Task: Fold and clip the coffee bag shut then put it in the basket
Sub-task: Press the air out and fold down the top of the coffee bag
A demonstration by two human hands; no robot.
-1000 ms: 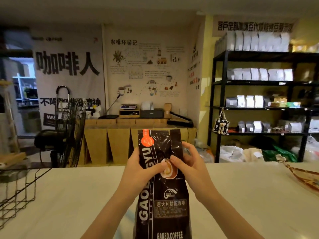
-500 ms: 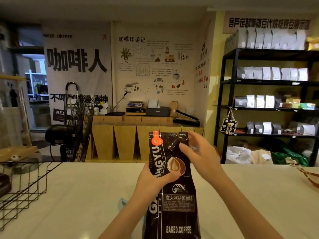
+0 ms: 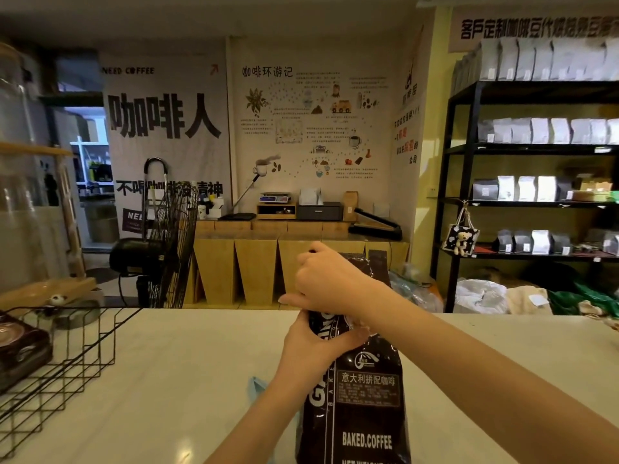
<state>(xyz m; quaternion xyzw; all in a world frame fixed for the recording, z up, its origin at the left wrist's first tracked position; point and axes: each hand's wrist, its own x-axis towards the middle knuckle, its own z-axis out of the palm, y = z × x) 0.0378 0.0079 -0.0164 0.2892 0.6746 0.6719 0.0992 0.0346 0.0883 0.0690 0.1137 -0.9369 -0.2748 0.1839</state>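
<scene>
A tall dark brown coffee bag point(image 3: 363, 400) with white lettering stands upright on the pale counter point(image 3: 187, 380) in front of me. My left hand point(image 3: 316, 346) grips the bag's left side around its middle. My right hand point(image 3: 330, 281) is closed over the bag's top and bends it forward and down; one top corner still sticks up behind my wrist. A black wire basket point(image 3: 63, 356) sits at the left edge of the counter with another dark bag point(image 3: 20, 349) lying inside it. A pale blue object point(image 3: 256, 388), partly hidden behind my left forearm, lies on the counter.
Beyond the counter stand a black floor fan point(image 3: 167, 242), a wooden bench with a scale and a sealer, and black shelving point(image 3: 536, 202) with rows of bags at the right. A wooden tray point(image 3: 43, 291) is behind the basket.
My right hand has risen from the bag's front to its top and closed over it, bending the top down. The view shifted slightly left, showing more of the basket.
</scene>
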